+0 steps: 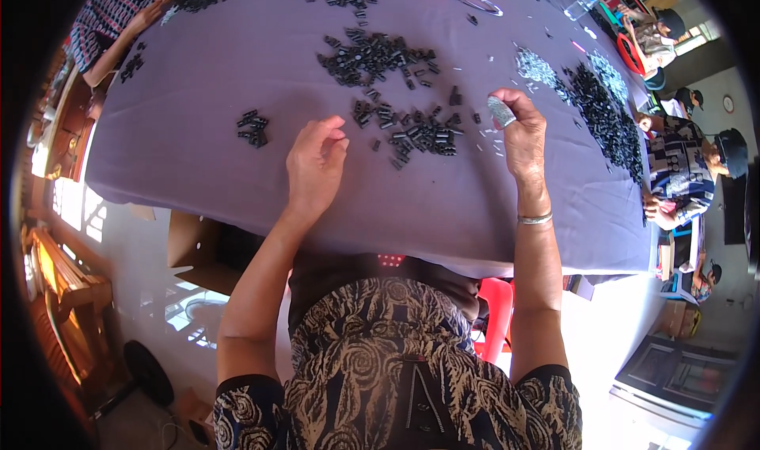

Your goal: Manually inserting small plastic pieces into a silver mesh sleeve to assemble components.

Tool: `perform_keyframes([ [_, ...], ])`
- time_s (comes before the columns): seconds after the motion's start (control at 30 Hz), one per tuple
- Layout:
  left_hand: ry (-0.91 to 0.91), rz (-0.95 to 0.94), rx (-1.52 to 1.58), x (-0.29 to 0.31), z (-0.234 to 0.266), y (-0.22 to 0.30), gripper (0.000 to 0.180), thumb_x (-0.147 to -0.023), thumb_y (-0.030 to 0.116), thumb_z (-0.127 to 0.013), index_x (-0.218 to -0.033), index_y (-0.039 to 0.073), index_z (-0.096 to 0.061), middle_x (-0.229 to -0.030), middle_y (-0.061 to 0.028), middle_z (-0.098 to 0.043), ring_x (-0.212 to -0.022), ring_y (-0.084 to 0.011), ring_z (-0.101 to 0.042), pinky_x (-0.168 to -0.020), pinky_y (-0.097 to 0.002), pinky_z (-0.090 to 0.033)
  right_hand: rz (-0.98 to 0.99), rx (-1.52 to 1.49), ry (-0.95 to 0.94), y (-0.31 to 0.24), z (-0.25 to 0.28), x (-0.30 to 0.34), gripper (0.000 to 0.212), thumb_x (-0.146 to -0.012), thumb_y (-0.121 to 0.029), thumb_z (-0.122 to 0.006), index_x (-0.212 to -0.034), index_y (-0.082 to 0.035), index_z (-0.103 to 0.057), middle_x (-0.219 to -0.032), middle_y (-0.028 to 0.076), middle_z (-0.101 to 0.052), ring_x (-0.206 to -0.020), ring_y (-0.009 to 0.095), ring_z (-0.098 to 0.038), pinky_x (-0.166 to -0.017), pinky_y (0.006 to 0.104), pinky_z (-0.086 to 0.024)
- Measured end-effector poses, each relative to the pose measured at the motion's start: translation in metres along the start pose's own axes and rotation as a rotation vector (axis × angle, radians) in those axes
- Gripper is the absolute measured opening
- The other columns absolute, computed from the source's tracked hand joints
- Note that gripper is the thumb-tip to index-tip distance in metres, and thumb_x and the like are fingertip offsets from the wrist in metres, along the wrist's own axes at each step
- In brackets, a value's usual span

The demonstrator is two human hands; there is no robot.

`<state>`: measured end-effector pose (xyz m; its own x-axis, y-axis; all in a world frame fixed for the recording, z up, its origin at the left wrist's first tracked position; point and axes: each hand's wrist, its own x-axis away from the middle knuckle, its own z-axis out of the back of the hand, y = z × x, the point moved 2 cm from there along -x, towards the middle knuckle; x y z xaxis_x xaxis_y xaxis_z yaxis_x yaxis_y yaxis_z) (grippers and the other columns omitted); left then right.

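Observation:
Over the near part of the purple cloth, my left hand (pixel 315 161) is curled, with the thumb close to the bent fingers; anything between them is too small to make out. A small cluster of short black cylindrical parts (pixel 252 128) lies to its left. My right hand (pixel 524 137), with a bracelet at the wrist, pinches a flat silvery-grey piece (pixel 500 113) between thumb and fingers. Small pale slivers (pixel 489 143) lie scattered on the cloth beside it. Between my hands is a loose pile of black parts (pixel 427 135), and beyond it a larger black pile (pixel 370 57).
The purple-cloth table (pixel 198 177) carries more black heaps (pixel 606 121) and pale silvery heaps (pixel 537 68) at the right. A clear ring-shaped thing (pixel 475 1) lies at the far side. People sit along the left and right edges. A red chair (pixel 497 317) is beside me.

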<state>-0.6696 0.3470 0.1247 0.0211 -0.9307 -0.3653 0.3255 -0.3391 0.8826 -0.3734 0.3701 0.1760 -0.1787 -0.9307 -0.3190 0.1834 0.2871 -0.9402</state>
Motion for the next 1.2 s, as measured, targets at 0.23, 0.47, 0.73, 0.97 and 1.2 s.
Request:
perform_keyframes([
  [0.23,0.01,-0.03,-0.002,-0.001,0.004,-0.001,0.027,-0.079,-0.004,-0.061,-0.104,0.005,-0.06,-0.084,-0.0053,-0.057,-0.074,-0.0139,-0.058,-0.065,-0.0253,-0.046,-0.055,-0.058,0.27,0.011,0.067,0.007,0.005,-0.085,-0.002,-0.06,-0.089,-0.005,-0.063,-0.071,-0.005,-0.053,-0.059,0.003,-0.043,-0.053,0.0191,-0.036],
  [0.47,-0.007,-0.06,-0.04,-0.001,0.004,0.004,0.026,-0.079,-0.003,-0.063,-0.103,0.005,-0.06,-0.08,-0.0036,-0.053,-0.071,-0.0126,-0.053,-0.063,-0.0256,-0.044,-0.167,0.16,0.16,0.025,0.093,0.024,0.006,-0.084,-0.005,-0.061,-0.089,-0.005,-0.064,-0.075,-0.005,-0.056,-0.062,0.003,-0.044,-0.056,0.0195,-0.036],
  [0.73,-0.006,-0.035,-0.057,0.0,0.004,0.007,0.026,-0.078,-0.002,-0.065,-0.103,0.005,-0.061,-0.078,-0.0024,-0.052,-0.07,-0.0113,-0.051,-0.062,-0.0247,-0.044,-0.162,0.288,-0.175,0.009,0.06,0.03,0.007,-0.083,0.0,-0.063,-0.09,-0.002,-0.064,-0.079,-0.004,-0.059,-0.078,0.005,-0.054,-0.071,0.0206,-0.044],
  [0.97,0.01,-0.006,-0.019,-0.001,0.004,0.006,0.026,-0.077,-0.001,-0.066,-0.102,0.005,-0.061,-0.078,-0.0025,-0.053,-0.07,-0.0114,-0.053,-0.062,-0.0244,-0.045,-0.073,0.382,-0.323,-0.006,0.01,0.042,0.01,-0.078,-0.001,-0.068,-0.086,-0.002,-0.065,-0.078,0.002,-0.059,-0.069,0.008,-0.056,-0.063,0.0241,-0.046],
  [1.2,0.004,0.011,-0.043,-0.002,0.004,0.006,0.024,-0.076,0.001,-0.067,-0.1,0.005,-0.062,-0.077,-0.0041,-0.053,-0.07,-0.0136,-0.054,-0.062,-0.026,-0.046,0.093,0.511,-0.444,-0.008,-0.019,0.042,0.015,-0.074,-0.002,-0.071,-0.087,-0.003,-0.064,-0.072,0.0,-0.054,-0.061,0.008,-0.049,-0.056,0.0239,-0.041],
])
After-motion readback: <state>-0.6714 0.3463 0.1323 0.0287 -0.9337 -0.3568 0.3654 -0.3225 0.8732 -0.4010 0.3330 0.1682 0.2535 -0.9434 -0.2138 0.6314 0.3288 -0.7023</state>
